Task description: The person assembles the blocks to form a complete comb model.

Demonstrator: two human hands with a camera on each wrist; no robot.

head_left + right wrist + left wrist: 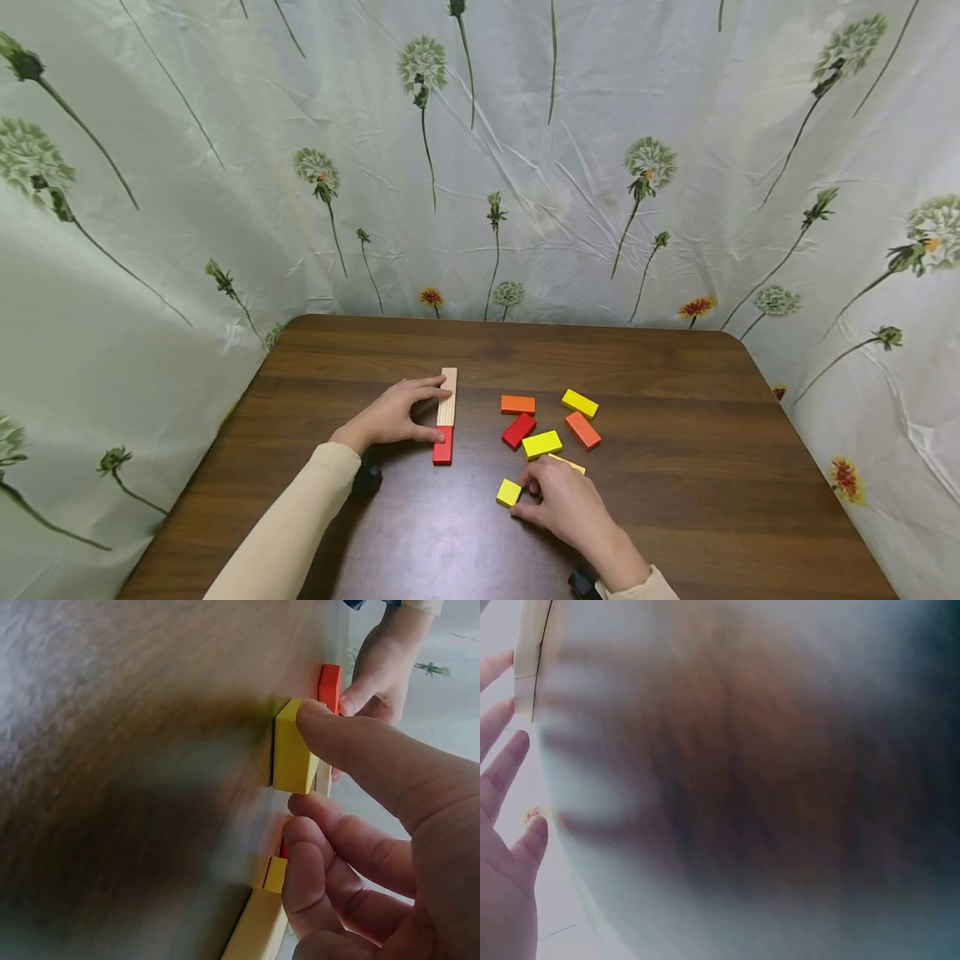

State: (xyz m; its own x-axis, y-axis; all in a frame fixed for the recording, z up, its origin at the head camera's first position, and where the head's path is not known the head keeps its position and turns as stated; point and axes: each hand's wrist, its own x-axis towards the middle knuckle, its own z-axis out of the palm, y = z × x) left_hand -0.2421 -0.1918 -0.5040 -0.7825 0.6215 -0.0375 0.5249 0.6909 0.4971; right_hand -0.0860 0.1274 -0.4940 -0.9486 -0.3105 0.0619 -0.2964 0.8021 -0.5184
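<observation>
On the left, a plain wood strip (447,398) lies end to end with a red block (443,451) in one upright line. My left hand (390,414) rests beside this line, its fingertips on the wood and its thumb at the red block; the left wrist view shows the fingers (504,776) spread. My right hand (566,504) pinches a yellow block (508,493) between thumb and index finger. In the right wrist view the thumb lies over one edge of that yellow block (291,754), the index fingertip at the opposite edge. The other right fingers are curled.
Beyond my right hand lie two orange blocks (518,405), a red block (519,431) and two yellow blocks (542,445). A pale wood block (576,464) is partly hidden by that hand. The brown table (675,500) ends at a flowered curtain (540,167).
</observation>
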